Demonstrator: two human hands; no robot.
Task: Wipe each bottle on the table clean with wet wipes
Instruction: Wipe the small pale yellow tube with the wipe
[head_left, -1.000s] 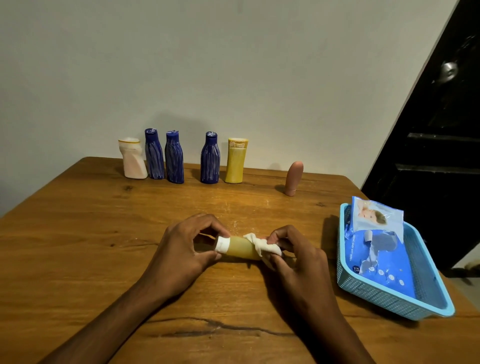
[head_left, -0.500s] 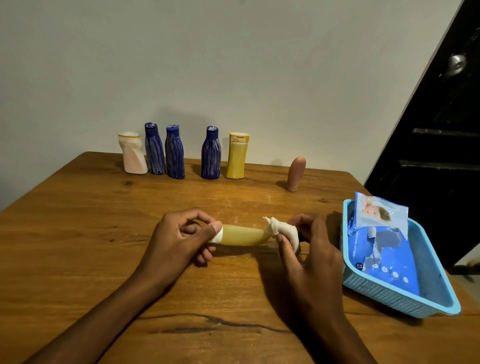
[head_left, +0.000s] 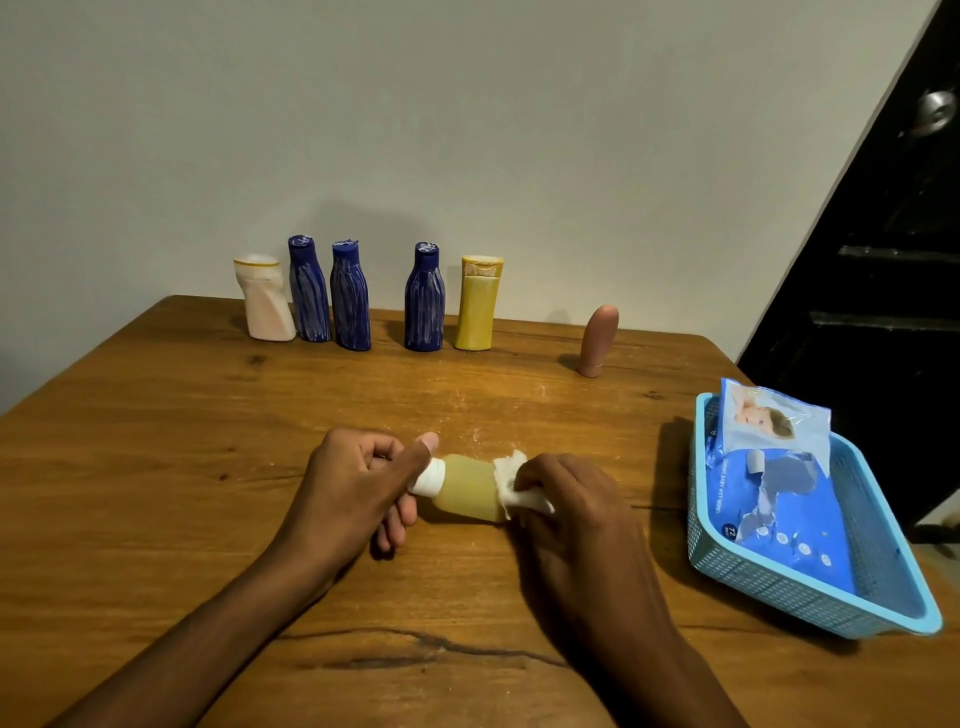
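The left hand (head_left: 358, 483) is gripping the white cap of a small yellow bottle (head_left: 467, 487) lying sideways at the table (head_left: 156, 467) centre; the right hand (head_left: 566, 499) is pinching a wet wipe (head_left: 511, 480) against its base. Risk: the cap-only grip is likely letting the bottle twist free under wiping pressure.

Dim, warm light; wide-angle edge warp

The brown wooden desk (head_left: 156, 467) shows grain, knots and a dark crack, with a dull sheen. The light-blue perforated plastic basket (head_left: 779, 592) holds a glossy blue plastic wipe packet (head_left: 779, 509). The crumpled white wet wipe (head_left: 519, 486) looks soft and fibrous against the smooth, translucent yellow plastic bottle (head_left: 467, 486).
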